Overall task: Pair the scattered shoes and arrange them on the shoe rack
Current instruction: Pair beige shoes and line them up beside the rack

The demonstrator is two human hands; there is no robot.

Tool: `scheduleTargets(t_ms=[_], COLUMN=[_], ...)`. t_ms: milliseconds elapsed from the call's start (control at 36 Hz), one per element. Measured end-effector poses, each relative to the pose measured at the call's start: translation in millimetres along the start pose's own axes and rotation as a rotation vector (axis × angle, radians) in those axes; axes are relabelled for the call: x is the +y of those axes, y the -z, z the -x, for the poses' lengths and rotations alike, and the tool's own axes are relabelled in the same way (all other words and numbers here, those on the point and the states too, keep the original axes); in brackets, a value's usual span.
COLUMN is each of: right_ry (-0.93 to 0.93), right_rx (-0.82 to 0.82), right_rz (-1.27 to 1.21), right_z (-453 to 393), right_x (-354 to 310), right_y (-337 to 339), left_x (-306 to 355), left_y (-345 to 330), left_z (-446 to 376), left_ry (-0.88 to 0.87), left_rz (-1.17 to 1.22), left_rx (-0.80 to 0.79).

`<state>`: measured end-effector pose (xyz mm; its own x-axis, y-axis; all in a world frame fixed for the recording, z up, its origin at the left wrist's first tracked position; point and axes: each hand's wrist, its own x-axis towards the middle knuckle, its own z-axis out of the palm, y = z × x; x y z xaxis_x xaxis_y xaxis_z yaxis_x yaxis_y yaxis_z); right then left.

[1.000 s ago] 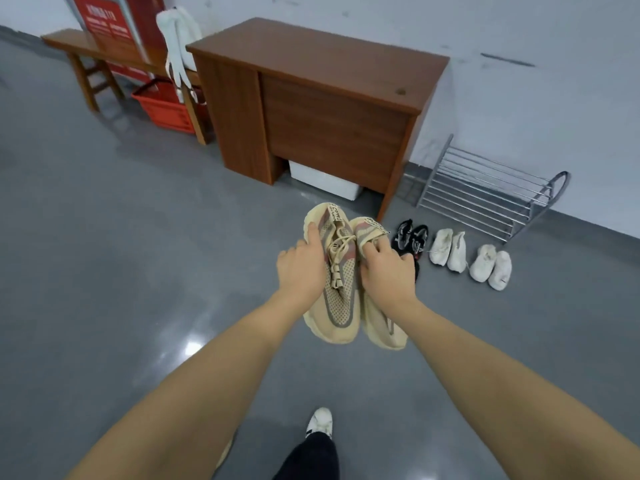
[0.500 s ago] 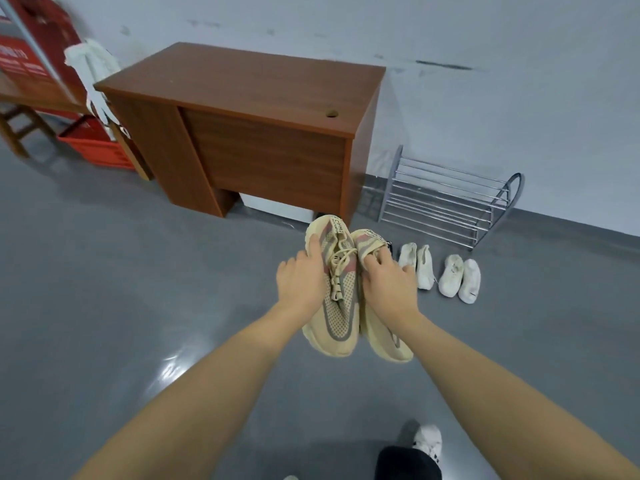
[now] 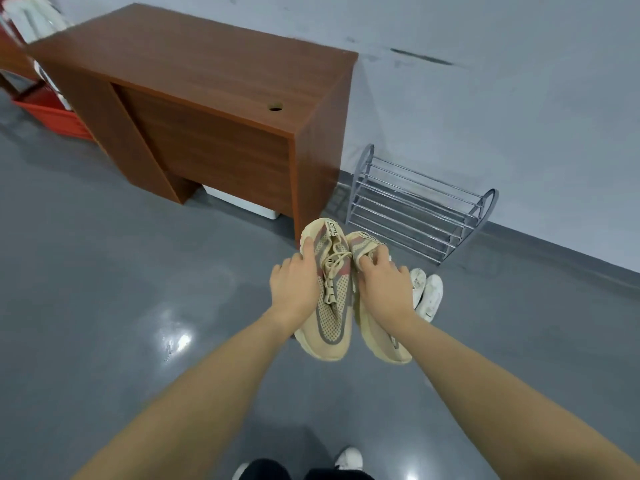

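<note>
I carry a pair of beige knit sneakers side by side in the air, toes toward me. My left hand (image 3: 294, 289) grips the left beige sneaker (image 3: 330, 320) at its side. My right hand (image 3: 384, 289) grips the right beige sneaker (image 3: 381, 341) near its collar. The silver wire shoe rack (image 3: 415, 209) stands against the wall just beyond the sneakers, its shelves bare. A pair of white shoes (image 3: 427, 294) lies on the floor in front of the rack, partly hidden by my right hand.
A brown wooden desk (image 3: 194, 109) stands left of the rack, close to it. A red crate (image 3: 48, 116) sits at the far left behind the desk. Grey floor stretches to the left and right. My white shoe (image 3: 349, 459) shows at the bottom.
I have walked closer to the rack and desk, which now look larger. The black shoes and one white pair are now hidden behind my hands and the sneakers. My grip is unchanged.
</note>
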<state>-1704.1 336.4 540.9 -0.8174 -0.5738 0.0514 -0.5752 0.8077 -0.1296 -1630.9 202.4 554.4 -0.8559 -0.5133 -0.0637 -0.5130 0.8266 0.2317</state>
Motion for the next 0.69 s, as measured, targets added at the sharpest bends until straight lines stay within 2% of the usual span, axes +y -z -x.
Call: scheduleTargets(t_ms=[250, 472, 694], right_ry=[0.015, -0.031, -0.134], right_rx=[-0.123, -0.213, -0.306], right_rz=[0.009, 0.022, -0.121], right_z=[-44, -91, -124], right_x=[67, 89, 112], right_y=[-32, -68, -107], left_x=[45, 58, 60], left_y=[-32, -78, -126], left_z=[-58, -113, -159], left_ry=[0.002, 0.016, 0.059], left_rz=[0.062, 0.024, 0.110], left_rx=[-0.072, -0.168, -0.227])
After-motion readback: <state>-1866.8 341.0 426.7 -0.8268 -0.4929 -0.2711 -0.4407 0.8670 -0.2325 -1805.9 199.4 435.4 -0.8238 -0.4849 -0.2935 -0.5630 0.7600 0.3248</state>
